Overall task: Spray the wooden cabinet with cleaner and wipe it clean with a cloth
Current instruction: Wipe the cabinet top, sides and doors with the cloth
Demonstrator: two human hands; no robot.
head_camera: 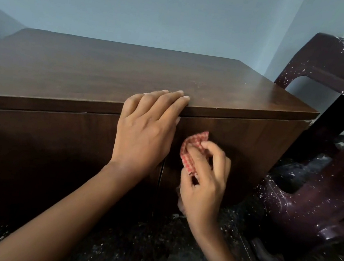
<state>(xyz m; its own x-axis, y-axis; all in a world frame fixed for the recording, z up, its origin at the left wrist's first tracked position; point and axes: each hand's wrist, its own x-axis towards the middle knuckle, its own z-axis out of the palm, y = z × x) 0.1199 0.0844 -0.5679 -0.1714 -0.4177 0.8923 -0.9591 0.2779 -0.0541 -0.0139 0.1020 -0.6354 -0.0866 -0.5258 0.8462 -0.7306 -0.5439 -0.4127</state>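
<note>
A low dark wooden cabinet (87, 66) fills the middle of the head view, with two front doors that meet at a vertical gap. My left hand (145, 127) lies over the cabinet's top front edge, fingers together and flat on the top, holding nothing. My right hand (204, 178) is closed on a bunched red-and-white checked cloth (192, 148) and presses it against the right door, just below the top edge. No cleaner bottle is in view.
A dark maroon plastic chair (323, 172), speckled with white paint, lies tipped beside the cabinet's right end. The floor (151, 248) below is dark and speckled. A pale blue wall (161, 8) stands behind the cabinet.
</note>
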